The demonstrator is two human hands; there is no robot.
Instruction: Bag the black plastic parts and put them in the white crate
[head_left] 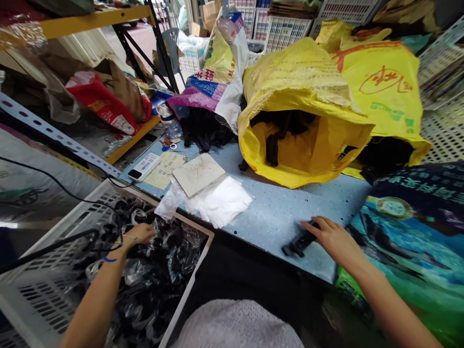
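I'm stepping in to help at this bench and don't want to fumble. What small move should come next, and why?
I'd probably close the right hand around the black plastic piece, since the hand lies over it on the blue table without a clear grip. The left hand is occupied in the white plastic crate, among the bagged black pieces.

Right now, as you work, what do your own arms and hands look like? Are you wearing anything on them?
Both forearms are bare, with no sleeves or gloves. At the wrist of the left hand are a thin blue band and a thin bracelet. The right hand shows nothing worn.
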